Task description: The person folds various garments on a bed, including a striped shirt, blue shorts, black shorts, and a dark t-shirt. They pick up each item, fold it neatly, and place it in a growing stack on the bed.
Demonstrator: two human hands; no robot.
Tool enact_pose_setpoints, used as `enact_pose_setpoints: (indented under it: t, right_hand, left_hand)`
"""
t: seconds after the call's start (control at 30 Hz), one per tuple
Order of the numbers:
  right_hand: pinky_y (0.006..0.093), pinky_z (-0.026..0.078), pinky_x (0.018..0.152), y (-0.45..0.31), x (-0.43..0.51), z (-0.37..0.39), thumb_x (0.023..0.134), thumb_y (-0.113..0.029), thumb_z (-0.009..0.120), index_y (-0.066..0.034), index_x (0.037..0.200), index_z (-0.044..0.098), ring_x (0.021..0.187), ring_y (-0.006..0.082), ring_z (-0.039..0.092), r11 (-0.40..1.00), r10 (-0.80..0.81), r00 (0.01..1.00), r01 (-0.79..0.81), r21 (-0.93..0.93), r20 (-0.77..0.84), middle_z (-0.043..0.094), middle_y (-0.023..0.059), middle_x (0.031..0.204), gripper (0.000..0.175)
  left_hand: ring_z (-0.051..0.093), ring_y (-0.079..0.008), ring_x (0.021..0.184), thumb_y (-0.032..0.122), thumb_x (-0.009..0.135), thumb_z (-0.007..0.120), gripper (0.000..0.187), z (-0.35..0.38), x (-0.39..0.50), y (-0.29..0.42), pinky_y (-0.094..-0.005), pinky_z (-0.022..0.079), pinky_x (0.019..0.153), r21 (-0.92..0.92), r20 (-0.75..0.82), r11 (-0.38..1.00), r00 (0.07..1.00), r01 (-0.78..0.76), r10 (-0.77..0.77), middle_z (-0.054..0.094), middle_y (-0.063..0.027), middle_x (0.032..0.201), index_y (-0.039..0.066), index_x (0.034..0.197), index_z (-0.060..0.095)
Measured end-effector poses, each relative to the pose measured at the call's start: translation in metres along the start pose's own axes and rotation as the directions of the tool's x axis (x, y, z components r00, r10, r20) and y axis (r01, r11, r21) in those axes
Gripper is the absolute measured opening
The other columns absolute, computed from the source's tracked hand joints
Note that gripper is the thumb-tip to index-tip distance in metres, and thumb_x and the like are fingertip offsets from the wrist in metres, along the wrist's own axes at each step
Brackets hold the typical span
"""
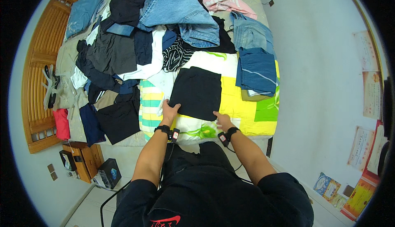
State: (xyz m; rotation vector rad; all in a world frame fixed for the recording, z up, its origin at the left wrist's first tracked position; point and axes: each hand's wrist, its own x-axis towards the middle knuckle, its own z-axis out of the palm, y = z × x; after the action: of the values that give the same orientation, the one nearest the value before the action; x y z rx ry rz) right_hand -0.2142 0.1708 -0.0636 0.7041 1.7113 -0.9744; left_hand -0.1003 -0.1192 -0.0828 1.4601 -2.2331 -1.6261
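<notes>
A folded black garment [197, 92] lies flat in front of me on a yellow, white and green quilt [236, 109]. My left hand [169, 112] touches its lower left corner, with the thumb over the cloth and the index finger along the side edge. At the lower right corner is my right hand [223, 121], a fingertip against the hem and the other fingers below it. Whether either hand grips the fabric is not clear. To the right, a folded blue garment with a pale stripe [257, 71] rests on top of other folded clothes.
Light blue jeans [188, 14] top a heap of loose clothes on the bed. Another black garment [118, 120] lies left, near clothes hangers [51, 86] by the wooden headboard [40, 69]. A wooden bedside cabinet [89, 159] stands at lower left. A wall [305, 82] bounds the right side.
</notes>
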Motion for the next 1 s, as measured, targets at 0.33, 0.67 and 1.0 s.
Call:
enact_pose_setpoints:
  t: [0.33,0.67,1.0]
  right_hand:
    - [0.0475,0.048,0.105,0.019,0.012,0.066,0.082,-0.067,0.070,0.0077,0.127,0.050,0.122,0.0316,0.059,0.735,0.161,0.813,-0.478,0.482,0.560,0.061,0.0212,0.129,0.089]
    - [0.0450,0.053,0.090,-0.024,-0.039,0.073,0.097,-0.038,0.061,0.0085,0.123,0.060,0.107,0.0337,0.065,0.783,-0.027,0.997,0.066,0.618,-0.073,0.064,0.0218,0.126,0.054]
    - [0.0395,0.056,0.090,-0.131,-0.166,-0.054,0.101,-0.026,0.058,-0.0048,0.131,0.056,0.103,0.0242,0.067,0.508,-0.610,0.791,0.440,0.740,-0.051,0.067,0.0102,0.118,0.037]
  left_hand:
    - [0.065,-0.0192,0.075,0.016,0.083,0.076,0.034,-0.003,-0.002,0.025,-0.0322,0.054,0.056,-0.337,0.419,0.830,0.860,0.444,-0.290,0.068,-0.0099,0.096,-0.001,0.109,0.063]
    - [0.070,-0.0206,0.085,0.010,0.088,0.074,0.033,-0.001,-0.105,0.061,-0.0352,0.061,0.073,-0.271,0.790,0.775,0.592,0.571,-0.159,0.070,-0.0072,0.107,0.001,0.117,0.065]
    - [0.057,-0.0285,0.126,0.057,0.101,0.047,0.062,0.084,-0.103,0.106,-0.0486,0.045,0.106,-0.381,0.914,0.464,0.401,0.800,0.059,0.057,-0.0139,0.140,0.013,0.144,0.046]
